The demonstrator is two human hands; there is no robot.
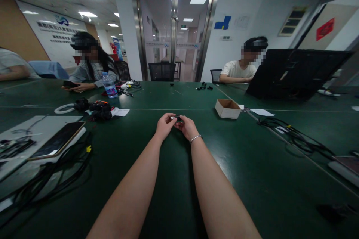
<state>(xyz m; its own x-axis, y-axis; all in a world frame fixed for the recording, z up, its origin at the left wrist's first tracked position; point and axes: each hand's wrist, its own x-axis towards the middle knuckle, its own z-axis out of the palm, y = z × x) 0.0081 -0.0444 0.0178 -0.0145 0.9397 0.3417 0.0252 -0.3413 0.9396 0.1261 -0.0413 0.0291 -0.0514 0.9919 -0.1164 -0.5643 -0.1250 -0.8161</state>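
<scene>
Straight ahead, over the green table (179,179), my two hands meet around a small black object with a silver end (175,117). It could be a USB stick or a small connector; the size and my fingers keep me from telling. My left hand (165,124) pinches it on the silver side. On the black side, the fingers of my right hand (187,126) are closed on it, and a silver bracelet (195,139) circles that wrist. Part of the object is hidden behind my fingertips.
An open cardboard box (227,111) stands right of my hands. Black cables (297,134) and a monitor (294,74) are farther right. At left are a water bottle (110,86), tangled dark gear (99,110), a tablet (60,140) and more cables (64,171). People sit across the table.
</scene>
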